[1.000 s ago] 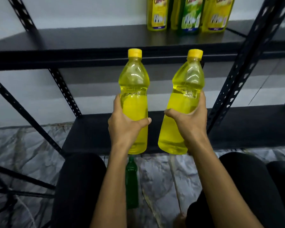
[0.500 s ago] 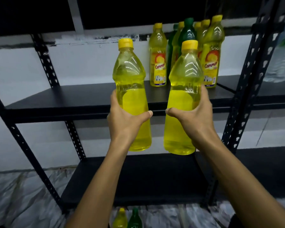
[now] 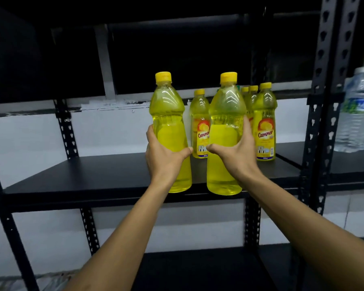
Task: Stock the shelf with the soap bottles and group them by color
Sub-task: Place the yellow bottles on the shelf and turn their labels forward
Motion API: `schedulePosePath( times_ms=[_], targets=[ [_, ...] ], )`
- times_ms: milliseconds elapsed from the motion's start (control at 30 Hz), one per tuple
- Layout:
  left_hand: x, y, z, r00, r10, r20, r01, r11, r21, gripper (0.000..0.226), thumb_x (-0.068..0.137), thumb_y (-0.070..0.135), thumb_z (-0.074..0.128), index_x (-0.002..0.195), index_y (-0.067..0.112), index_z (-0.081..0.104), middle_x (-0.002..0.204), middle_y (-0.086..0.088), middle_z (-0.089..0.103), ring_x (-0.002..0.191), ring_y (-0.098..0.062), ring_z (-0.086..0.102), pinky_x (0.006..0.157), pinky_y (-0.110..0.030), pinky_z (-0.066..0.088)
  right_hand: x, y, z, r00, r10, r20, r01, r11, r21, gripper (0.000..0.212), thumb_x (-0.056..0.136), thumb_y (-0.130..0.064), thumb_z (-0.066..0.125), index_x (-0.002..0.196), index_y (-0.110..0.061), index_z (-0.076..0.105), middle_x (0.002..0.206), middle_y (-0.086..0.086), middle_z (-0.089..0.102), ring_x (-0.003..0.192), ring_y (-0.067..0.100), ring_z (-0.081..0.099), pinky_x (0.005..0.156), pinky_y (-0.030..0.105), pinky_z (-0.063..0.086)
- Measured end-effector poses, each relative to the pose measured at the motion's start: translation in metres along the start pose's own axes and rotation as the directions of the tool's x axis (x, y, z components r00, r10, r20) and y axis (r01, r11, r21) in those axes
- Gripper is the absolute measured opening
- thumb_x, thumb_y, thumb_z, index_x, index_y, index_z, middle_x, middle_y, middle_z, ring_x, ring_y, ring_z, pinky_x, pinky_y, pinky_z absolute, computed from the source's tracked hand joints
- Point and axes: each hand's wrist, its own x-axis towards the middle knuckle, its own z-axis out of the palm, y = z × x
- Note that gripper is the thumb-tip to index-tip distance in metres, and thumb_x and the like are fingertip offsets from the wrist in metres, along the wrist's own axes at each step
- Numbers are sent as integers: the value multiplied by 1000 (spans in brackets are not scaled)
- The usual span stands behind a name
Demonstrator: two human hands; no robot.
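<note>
Two yellow soap bottles, left [image 3: 169, 131] and right [image 3: 226, 133], stand upright at the shelf's [image 3: 93, 177] near edge. The left hand [image 3: 163, 157] grips one, the right hand [image 3: 236, 152] the other. Labelled bottles [image 3: 264, 122] stand behind.

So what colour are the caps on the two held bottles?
Yellow, both caps, clear in the head view.

1. A pack of clear water bottles [image 3: 358, 110] with blue-and-green labels stands at the right edge of the frame, on a neighbouring black rack.
2. A white wall [image 3: 29, 135] fills the left middle of the frame, topped by a ragged painted edge.
3. Above that edge, the upper part of the frame is dark.
4. A pale vertical strip [image 3: 104, 59] crosses the dark area at upper centre-left.
5. Crumpled grey sheeting [image 3: 51, 279] lies at the lower left corner.
</note>
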Motion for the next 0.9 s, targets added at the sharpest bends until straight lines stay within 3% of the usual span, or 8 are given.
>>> schedulePosePath(
  times_ms=[100, 233, 567, 767, 900],
  targets=[
    [13, -4, 6, 999, -41, 9, 40, 998, 39, 107, 65, 30, 89, 148, 24, 23, 138, -11, 49, 123, -32, 48, 92, -42, 45, 13, 9, 9, 999, 11, 35, -10, 999, -38, 118, 62, -28, 89, 155, -25, 16, 157, -4, 30, 143, 18, 29, 112, 35, 32],
    [25, -15, 15, 998, -64, 18, 62, 995, 83, 107, 65, 29, 89, 149, 23, 23, 137, -12, 50, 122, -34, 49, 93, -44, 46, 26, 16, 16, 999, 9, 36, -6, 997, -72, 114, 59, -32, 89, 151, -28, 22, 150, -5, 41, 136, 21, 40, 106, 49, 42],
    [37, -38, 29, 999, -37, 2, 37, 994, 99, 107, 64, 30, 89, 147, 23, 23, 136, -12, 50, 120, -33, 50, 92, -43, 46, 40, 34, 24, 999, 44, 28, -40, 992, -119, 116, 68, -29, 87, 155, -24, 12, 155, 1, 33, 141, 24, 32, 107, 39, 34],
    [42, -51, 29, 997, -2, 72, -5, 995, 96, 112, 64, 35, 89, 148, 22, 18, 140, -11, 45, 125, -30, 46, 95, -41, 44, 44, 46, 27, 998, 22, 63, -15, 994, -110, 114, 67, -42, 86, 154, -29, 14, 155, -3, 35, 141, 21, 34, 112, 43, 36],
    [45, -57, 28, 996, -52, 69, 45, 993, 105, 97, 61, 40, 89, 131, 13, 28, 120, -10, 54, 108, -29, 56, 79, -33, 46, 35, 58, 26, 999, 21, 40, -17, 997, -81, 107, 71, -45, 83, 153, -27, 17, 157, -3, 30, 143, 19, 28, 111, 36, 31]
  ],
)
